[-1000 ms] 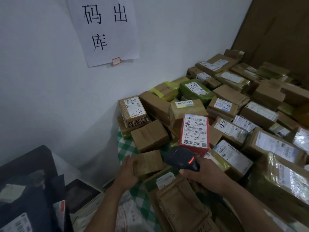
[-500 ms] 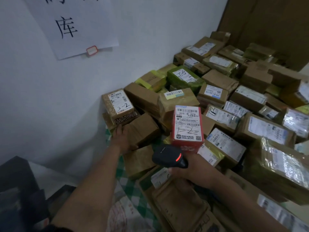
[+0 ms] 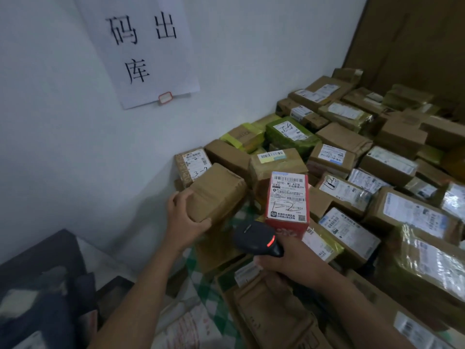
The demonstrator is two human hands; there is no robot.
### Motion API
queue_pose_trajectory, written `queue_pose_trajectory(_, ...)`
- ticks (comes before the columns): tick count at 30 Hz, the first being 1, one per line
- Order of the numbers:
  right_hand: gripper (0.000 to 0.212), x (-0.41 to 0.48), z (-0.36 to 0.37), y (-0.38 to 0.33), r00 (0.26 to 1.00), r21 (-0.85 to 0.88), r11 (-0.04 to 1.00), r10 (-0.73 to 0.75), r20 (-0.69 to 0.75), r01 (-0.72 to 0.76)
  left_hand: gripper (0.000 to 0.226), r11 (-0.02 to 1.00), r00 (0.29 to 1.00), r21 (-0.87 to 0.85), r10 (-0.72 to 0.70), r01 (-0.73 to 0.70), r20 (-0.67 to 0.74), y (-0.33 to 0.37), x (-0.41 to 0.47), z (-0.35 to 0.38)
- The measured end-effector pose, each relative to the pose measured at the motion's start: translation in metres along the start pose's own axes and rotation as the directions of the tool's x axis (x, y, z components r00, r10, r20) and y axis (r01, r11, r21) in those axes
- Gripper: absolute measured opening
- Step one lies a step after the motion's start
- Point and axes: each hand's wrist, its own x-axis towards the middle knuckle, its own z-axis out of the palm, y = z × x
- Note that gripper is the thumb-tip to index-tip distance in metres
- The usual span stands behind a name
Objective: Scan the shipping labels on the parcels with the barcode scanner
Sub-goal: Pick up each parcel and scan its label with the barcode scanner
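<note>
My left hand [image 3: 187, 222] is clamped on a plain brown box [image 3: 216, 192], thumb on the near face, fingers wrapped under, tipped up just left of the red box [image 3: 286, 201]. No label shows on the faces I see, so prob. I'm turning it to find one. My right hand [image 3: 289, 260] is closed round the scanner [image 3: 256, 239], just below the red box, its head aimed up and left toward the brown box, red light on, ready to read once a label turns up. The red box stands on end w/ its label facing me. Right of it and beyond, parcels lie packed together, most label-up. Behind and left of it, a labelled box [image 3: 192, 163] leans on the wall [image 3: 63, 134].
</note>
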Motion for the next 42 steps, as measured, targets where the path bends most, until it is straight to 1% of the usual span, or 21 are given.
queue_pose_trajectory(3, 0.024, -0.005, -0.001, -0.006, 0.998, 0.034, 0.999, -0.038, -0.059, 0.040, 0.075, 0.990, 0.997, -0.140, -0.043, 0.034, -0.066, 0.017, -0.035, -0.019)
queue_pose_trajectory(5, 0.029, -0.009, -0.001, -0.011, 0.995, 0.103, 0.993, -0.046, -0.086, 0.055, 0.058, 0.965, 0.994, -0.255, -0.077, 0.056, -0.074, 0.025, -0.058, -0.029)
queue_pose_trajectory(8, 0.057, -0.014, -0.001, -0.019, 0.987, 0.153, 0.981, -0.105, -0.118, 0.123, 0.023, 0.881, 0.986, -0.457, -0.158, 0.121, -0.044, 0.033, -0.081, -0.040)
queue_pose_trajectory(10, 0.077, -0.018, 0.000, -0.024, 0.983, 0.157, 0.976, -0.134, -0.122, 0.153, 0.016, 0.812, 0.979, -0.557, -0.205, 0.173, 0.005, 0.039, -0.093, -0.049)
queue_pose_trajectory(11, 0.078, -0.019, 0.001, -0.025, 0.983, 0.168, 0.973, -0.140, -0.121, 0.159, 0.013, 0.802, 0.976, -0.564, -0.214, 0.194, 0.031, 0.043, -0.099, -0.053)
queue_pose_trajectory(12, 0.071, -0.020, 0.002, -0.025, 0.982, 0.174, 0.971, -0.144, -0.122, 0.164, 0.015, 0.808, 0.975, -0.550, -0.215, 0.208, 0.053, 0.047, -0.104, -0.057)
queue_pose_trajectory(14, 0.048, -0.022, 0.004, -0.026, 0.979, 0.179, 0.969, -0.146, -0.143, 0.170, 0.038, 0.836, 0.975, -0.502, -0.195, 0.222, 0.106, 0.051, -0.113, -0.064)
queue_pose_trajectory(15, 0.040, -0.022, 0.005, -0.027, 0.978, 0.191, 0.966, -0.146, -0.151, 0.174, 0.052, 0.849, 0.976, -0.481, -0.169, 0.216, 0.141, 0.050, -0.117, -0.068)
queue_pose_trajectory(18, 0.037, -0.023, 0.009, -0.029, 0.978, 0.271, 0.948, -0.123, -0.169, 0.166, 0.112, 0.901, 0.948, -0.405, -0.021, 0.155, 0.317, 0.045, -0.128, -0.081)
queue_pose_trajectory(19, 0.032, -0.023, 0.009, -0.030, 0.977, 0.293, 0.943, -0.109, -0.183, 0.160, 0.124, 0.913, 0.934, -0.382, 0.006, 0.141, 0.357, 0.045, -0.132, -0.084)
queue_pose_trajectory(21, 0.022, -0.022, 0.009, -0.032, 0.976, 0.332, 0.930, -0.095, -0.197, 0.158, 0.134, 0.939, 0.943, -0.322, -0.003, 0.117, 0.333, 0.048, -0.137, -0.085)
queue_pose_trajectory(22, 0.019, -0.022, 0.009, -0.033, 0.975, 0.342, 0.926, -0.096, -0.198, 0.161, 0.132, 0.950, 0.960, -0.291, -0.033, 0.116, 0.278, 0.051, -0.139, -0.084)
queue_pose_trajectory(24, 0.016, -0.021, 0.012, -0.036, 0.973, 0.316, 0.933, -0.107, -0.204, 0.169, 0.115, 0.942, 0.982, -0.304, -0.097, 0.144, 0.165, 0.056, -0.141, -0.081)
queue_pose_trajectory(27, 0.016, -0.021, 0.013, -0.038, 0.968, 0.254, 0.950, -0.123, -0.219, 0.179, 0.092, 0.906, 0.977, -0.366, -0.205, 0.215, 0.067, 0.056, -0.145, -0.077)
queue_pose_trajectory(30, 0.015, -0.024, 0.008, -0.037, 0.970, 0.172, 0.968, -0.146, -0.192, 0.180, 0.069, 0.805, 0.955, -0.536, -0.296, 0.254, 0.008, 0.050, -0.146, -0.075)
queue_pose_trajectory(32, 0.014, -0.026, 0.004, -0.036, 0.982, 0.142, 0.977, -0.140, -0.126, 0.157, 0.068, 0.737, 0.945, -0.624, -0.326, 0.258, 0.005, 0.046, -0.145, -0.076)
queue_pose_trajectory(33, 0.015, -0.028, 0.002, -0.036, 0.987, 0.119, 0.982, -0.137, -0.089, 0.147, 0.072, 0.730, 0.937, -0.631, -0.349, 0.265, -0.010, 0.045, -0.144, -0.077)
queue_pose_trajectory(35, 0.018, -0.030, -0.001, -0.037, 0.989, 0.044, 0.989, -0.141, -0.038, 0.143, 0.076, 0.773, 0.913, -0.563, -0.401, 0.293, -0.076, 0.043, -0.141, -0.078)
queue_pose_trajectory(37, 0.019, -0.032, -0.001, -0.039, 0.989, -0.015, 0.989, -0.148, 0.016, 0.148, 0.074, 0.835, 0.896, -0.451, -0.419, 0.315, -0.150, 0.040, -0.136, -0.082)
queue_pose_trajectory(40, 0.016, -0.035, 0.000, -0.044, 0.985, -0.100, 0.982, -0.151, 0.087, 0.160, 0.081, 0.872, 0.893, -0.364, -0.411, 0.328, -0.181, 0.042, -0.127, -0.091)
queue_pose_trajectory(42, 0.016, -0.037, 0.001, -0.046, 0.979, -0.140, 0.974, -0.159, 0.130, 0.177, 0.080, 0.899, 0.900, -0.297, -0.388, 0.322, -0.200, 0.045, -0.122, -0.095)
